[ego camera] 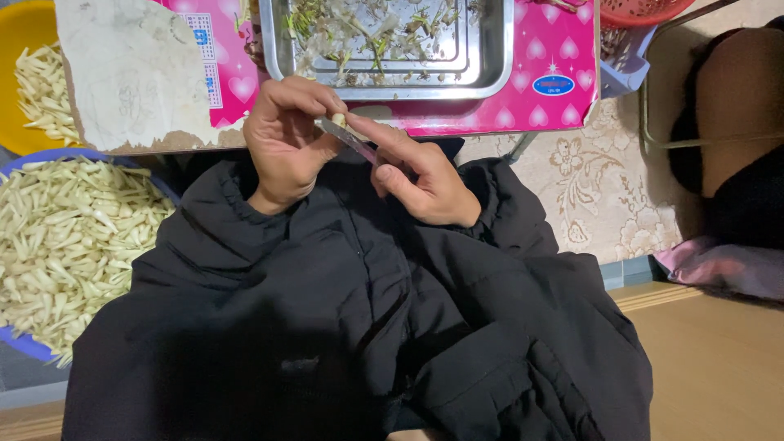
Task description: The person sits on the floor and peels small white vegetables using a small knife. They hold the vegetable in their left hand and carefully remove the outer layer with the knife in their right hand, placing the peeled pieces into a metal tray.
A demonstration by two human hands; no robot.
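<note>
Head view looks down on our two hands meeting just above our black jacket (343, 310), at the near edge of the bench (539, 106) with its pink heart-patterned cover. Our left hand (286, 143) curls its fingers (314, 96) around a small pale root piece (338, 120), pinching it between thumb and forefinger. Our right hand (420, 175) grips a small knife (349, 139), its fingers pressed together along the handle, the forefinger stretched toward the root piece, which the blade touches. Just beyond the hands sits a steel tray (490, 65) holding trimmings and scraps. To our left, a blue basin (33, 347) is heaped with pale peeled pieces, and a yellow bowl (20, 33) further up holds more. A red basket (645, 12) stands at the bench's far right corner.
</note>
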